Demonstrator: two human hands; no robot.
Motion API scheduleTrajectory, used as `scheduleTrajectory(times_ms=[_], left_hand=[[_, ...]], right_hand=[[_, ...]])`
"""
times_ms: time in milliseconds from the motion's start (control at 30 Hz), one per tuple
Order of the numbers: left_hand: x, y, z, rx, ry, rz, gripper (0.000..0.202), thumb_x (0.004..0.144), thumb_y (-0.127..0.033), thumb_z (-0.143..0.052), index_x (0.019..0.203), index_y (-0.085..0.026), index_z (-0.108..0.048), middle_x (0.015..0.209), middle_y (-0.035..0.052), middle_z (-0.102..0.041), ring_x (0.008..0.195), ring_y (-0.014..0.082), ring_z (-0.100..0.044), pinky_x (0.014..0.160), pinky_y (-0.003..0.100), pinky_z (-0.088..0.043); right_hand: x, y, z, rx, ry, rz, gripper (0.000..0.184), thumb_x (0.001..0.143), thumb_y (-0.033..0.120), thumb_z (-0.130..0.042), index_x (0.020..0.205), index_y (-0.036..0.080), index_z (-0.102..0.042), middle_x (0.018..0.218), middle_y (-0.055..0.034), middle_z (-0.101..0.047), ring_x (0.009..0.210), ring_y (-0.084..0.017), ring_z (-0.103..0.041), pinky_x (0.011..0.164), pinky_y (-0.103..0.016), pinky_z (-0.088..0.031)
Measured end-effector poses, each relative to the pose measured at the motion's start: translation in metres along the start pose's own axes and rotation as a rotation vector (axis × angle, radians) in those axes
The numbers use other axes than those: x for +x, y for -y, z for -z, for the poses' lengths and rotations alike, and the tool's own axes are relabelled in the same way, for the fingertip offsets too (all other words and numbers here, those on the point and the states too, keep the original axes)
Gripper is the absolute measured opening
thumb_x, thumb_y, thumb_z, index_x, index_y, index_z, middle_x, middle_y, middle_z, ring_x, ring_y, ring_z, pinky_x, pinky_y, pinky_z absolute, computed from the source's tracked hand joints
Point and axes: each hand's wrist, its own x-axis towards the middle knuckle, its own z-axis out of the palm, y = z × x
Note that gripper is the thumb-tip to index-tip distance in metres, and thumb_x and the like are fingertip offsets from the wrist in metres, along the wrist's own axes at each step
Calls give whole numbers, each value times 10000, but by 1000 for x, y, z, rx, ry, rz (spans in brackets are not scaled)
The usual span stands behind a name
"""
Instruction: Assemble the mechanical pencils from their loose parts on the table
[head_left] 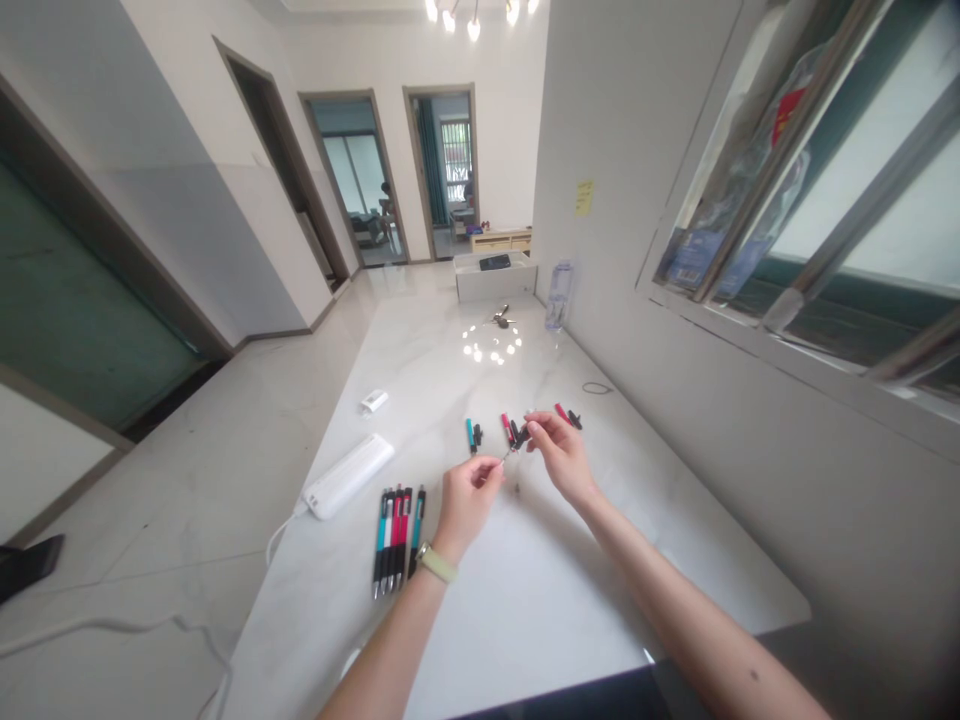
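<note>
My left hand (471,497), with a pale green band (437,562) at the wrist, pinches one end of a thin pen part (508,456), perhaps a refill. My right hand (561,457) pinches a small black pen part (523,437) at its other end. Whether the two parts join is too blurred to tell. Just beyond the fingers lie a teal pen barrel (470,432), a red barrel (505,424) and another red barrel (560,412), each beside black pieces. Several pens (394,530) lie in a row left of my left wrist, with a teal pen (418,520) slightly apart.
A white power strip (351,476) with a cord lies along the left table edge, a white adapter (373,401) beyond it. Farther back are keys (502,318), a white box (487,288) and a clear bottle (558,298). A dark loop (597,388) lies by the right wall.
</note>
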Motion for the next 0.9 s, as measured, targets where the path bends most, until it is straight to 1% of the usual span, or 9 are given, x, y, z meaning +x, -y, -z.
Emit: scheduleTrajectory(times_ms=[167, 267, 400, 500, 600, 700, 833, 900], left_hand=[[0, -3, 0, -14, -7, 5, 216, 811, -346, -648, 862, -144, -704, 779, 74, -726, 724, 202, -684, 668, 270, -503], [-1, -6, 1, -17, -18, 0, 218, 813, -354, -646, 854, -147, -702, 761, 71, -720, 705, 194, -668, 649, 265, -492], [-1, -9, 1, -18, -12, -7, 221, 823, -363, -635, 836, -151, -696, 748, 66, -714, 681, 186, -653, 632, 264, -481], [-1, -9, 1, -41, -5, -10, 213, 821, -357, -638, 839, -153, -695, 762, 66, -714, 699, 186, -656, 631, 260, -476], [0, -7, 0, -96, -2, 18, 224, 809, -365, -651, 847, -147, -689, 744, 64, -704, 705, 189, -656, 604, 254, -468], [2, -5, 0, -166, 4, 78, 246, 805, -383, -655, 853, -142, -673, 769, 71, -705, 728, 191, -662, 591, 249, -467], [4, -8, 1, -260, 1, 127, 256, 800, -382, -668, 872, -137, -649, 893, 100, -720, 742, 173, -666, 601, 239, -467], [3, -11, 1, -304, 9, 157, 268, 786, -385, -685, 874, -136, -640, 900, 102, -720, 715, 159, -660, 585, 229, -456]], right_hand=[[-1, -2, -1, 6, 14, -23, 258, 865, 440, -622, 934, 193, -644, 786, -18, -638, 615, -131, -578, 607, -278, -508], [0, -1, -1, 41, 11, -51, 295, 855, 482, -617, 919, 194, -616, 818, -43, -651, 710, -171, -624, 562, -269, -512], [-1, 5, -2, 133, 60, -168, 336, 871, 537, -564, 921, 205, -533, 921, -83, -682, 846, -225, -669, 510, -248, -502], [-4, 9, -5, 223, 109, -248, 333, 884, 544, -543, 919, 215, -498, 977, -92, -691, 906, -232, -672, 553, -261, -520], [-6, 10, -7, 331, 154, -289, 315, 872, 517, -586, 912, 215, -505, 967, -89, -695, 908, -227, -673, 591, -272, -525], [-8, 11, -8, 412, 200, -333, 309, 846, 492, -640, 912, 209, -533, 954, -80, -697, 882, -216, -676, 579, -257, -511], [-8, 10, -7, 433, 228, -381, 312, 817, 479, -680, 890, 195, -574, 980, -78, -693, 878, -199, -664, 579, -240, -504], [-8, 9, -7, 430, 237, -396, 308, 812, 475, -687, 875, 190, -589, 997, -78, -685, 889, -193, -654, 592, -237, -504]])
